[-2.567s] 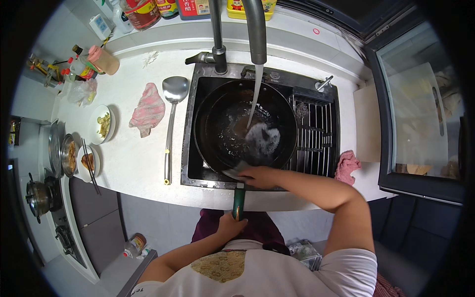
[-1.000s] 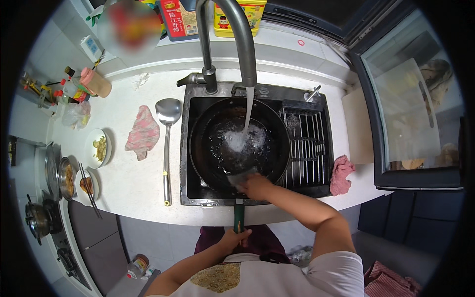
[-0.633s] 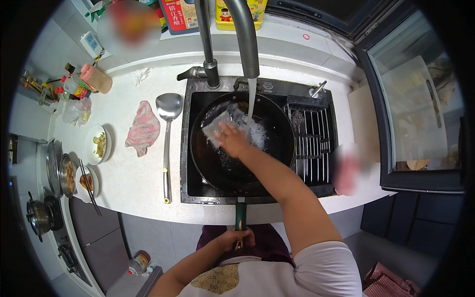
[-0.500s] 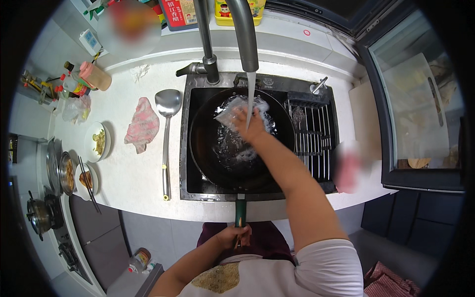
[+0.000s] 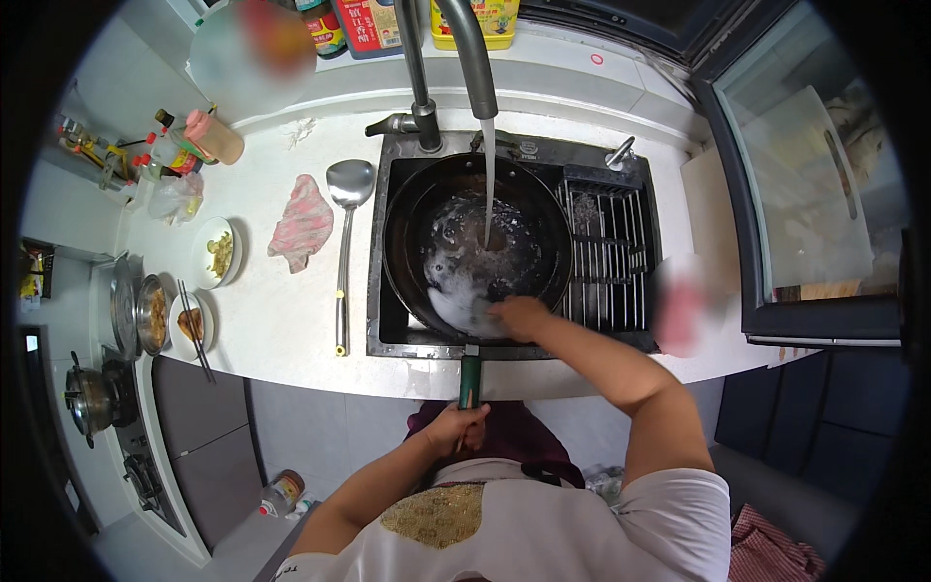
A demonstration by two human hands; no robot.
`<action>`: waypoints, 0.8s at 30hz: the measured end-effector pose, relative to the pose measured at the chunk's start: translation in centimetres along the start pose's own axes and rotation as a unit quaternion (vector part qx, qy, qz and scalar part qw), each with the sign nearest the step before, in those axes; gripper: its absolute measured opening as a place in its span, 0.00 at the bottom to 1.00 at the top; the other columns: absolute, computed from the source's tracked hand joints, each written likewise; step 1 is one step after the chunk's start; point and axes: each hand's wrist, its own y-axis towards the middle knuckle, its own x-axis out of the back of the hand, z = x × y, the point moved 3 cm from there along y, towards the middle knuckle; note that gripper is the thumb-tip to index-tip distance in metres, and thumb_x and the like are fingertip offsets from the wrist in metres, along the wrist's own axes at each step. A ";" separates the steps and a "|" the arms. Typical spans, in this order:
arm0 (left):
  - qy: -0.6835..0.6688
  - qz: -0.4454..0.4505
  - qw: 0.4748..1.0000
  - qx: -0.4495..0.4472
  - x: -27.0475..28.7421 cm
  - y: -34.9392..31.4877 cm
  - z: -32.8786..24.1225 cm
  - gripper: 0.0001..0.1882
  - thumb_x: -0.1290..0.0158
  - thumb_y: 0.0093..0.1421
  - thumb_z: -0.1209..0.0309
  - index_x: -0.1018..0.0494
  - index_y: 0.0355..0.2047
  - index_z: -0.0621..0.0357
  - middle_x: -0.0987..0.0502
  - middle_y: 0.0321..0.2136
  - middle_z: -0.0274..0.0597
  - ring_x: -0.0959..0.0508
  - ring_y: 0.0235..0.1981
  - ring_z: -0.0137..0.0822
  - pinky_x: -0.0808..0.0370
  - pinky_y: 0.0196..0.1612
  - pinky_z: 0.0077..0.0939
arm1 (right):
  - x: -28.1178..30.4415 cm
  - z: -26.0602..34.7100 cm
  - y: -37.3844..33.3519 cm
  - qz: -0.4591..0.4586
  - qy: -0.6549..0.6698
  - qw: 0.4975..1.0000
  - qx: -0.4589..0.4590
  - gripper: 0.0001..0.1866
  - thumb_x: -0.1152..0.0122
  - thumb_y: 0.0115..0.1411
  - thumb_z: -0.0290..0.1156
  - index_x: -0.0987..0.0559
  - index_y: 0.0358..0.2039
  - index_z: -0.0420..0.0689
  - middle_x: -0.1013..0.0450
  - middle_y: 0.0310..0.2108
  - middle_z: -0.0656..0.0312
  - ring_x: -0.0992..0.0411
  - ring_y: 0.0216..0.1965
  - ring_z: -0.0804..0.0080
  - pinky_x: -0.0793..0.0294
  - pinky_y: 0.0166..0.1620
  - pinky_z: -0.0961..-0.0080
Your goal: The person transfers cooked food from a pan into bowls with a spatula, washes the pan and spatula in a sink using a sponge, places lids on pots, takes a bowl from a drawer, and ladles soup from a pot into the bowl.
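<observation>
Left hand: we close it around the green handle of the black pan.
Right hand: we have it in the pan's near side, by white suds; we cannot tell if its fingers hold anything.
Pan: it sits in our black sink, with tap water running into it.
</observation>
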 end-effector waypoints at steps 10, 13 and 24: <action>0.012 -0.095 0.995 0.010 -1.4 -2.9 -1.9 0.14 0.47 0.58 0.64 0.41 0.23 0.50 0.43 0.08 0.31 0.43 0.08 0.29 0.45 0.15 0.27 | 0.4 7.0 -1.6 -0.218 0.346 0.905 0.115 0.14 0.39 0.50 0.39 0.20 0.36 0.48 0.28 0.32 0.55 0.28 0.37 0.58 0.29 0.42 0.67; 0.039 -0.124 0.991 0.001 -1.7 -3.3 -2.2 0.14 0.46 0.57 0.66 0.41 0.22 0.50 0.42 0.08 0.31 0.42 0.08 0.29 0.43 0.14 0.27 | 1.2 6.9 -2.9 -0.264 0.279 0.914 0.128 0.13 0.38 0.48 0.37 0.20 0.34 0.47 0.28 0.32 0.55 0.28 0.36 0.57 0.29 0.41 0.66; 0.107 -0.228 0.967 -0.032 -1.6 -4.3 -3.2 0.16 0.44 0.55 0.68 0.39 0.19 0.54 0.40 0.08 0.33 0.42 0.07 0.28 0.44 0.12 0.25 | 3.4 3.9 -1.4 -0.372 0.401 0.828 0.126 0.12 0.38 0.51 0.32 0.23 0.36 0.42 0.26 0.31 0.55 0.27 0.34 0.63 0.29 0.40 0.71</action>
